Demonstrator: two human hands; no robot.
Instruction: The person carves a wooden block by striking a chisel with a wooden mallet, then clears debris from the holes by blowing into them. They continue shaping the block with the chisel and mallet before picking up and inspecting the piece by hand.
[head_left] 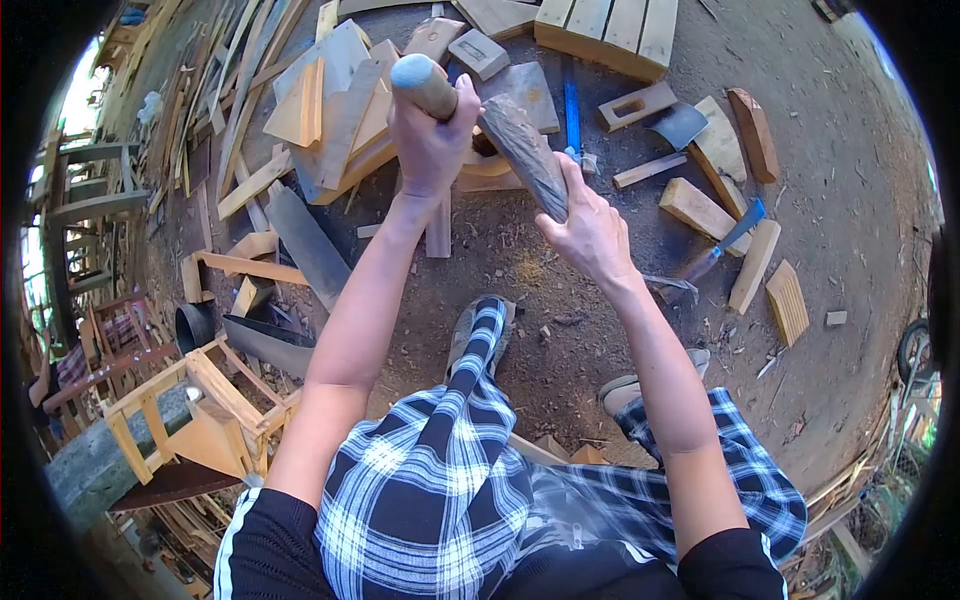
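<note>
My left hand (432, 150) is closed round a short, round wooden handle (425, 88) with a pale blue-grey end that points up toward me. What its lower end joins is hidden behind the hand. My right hand (592, 228) grips a rough, bark-brown length of wood (525, 155), thumb and fingers along its near end. That wood slants up to the left, its far end close beside my left hand. Beneath both hands, a light wooden block (488, 180) on the ground is partly covered.
Wood offcuts (700, 212) and a blue-bladed tool (740, 228) lie on the right. A blue bar (571, 100) and a slatted wooden piece (605, 38) are ahead. Boards (305, 245) and a small wooden frame (205, 385) stand or lie leftward. My feet rest on dirt below.
</note>
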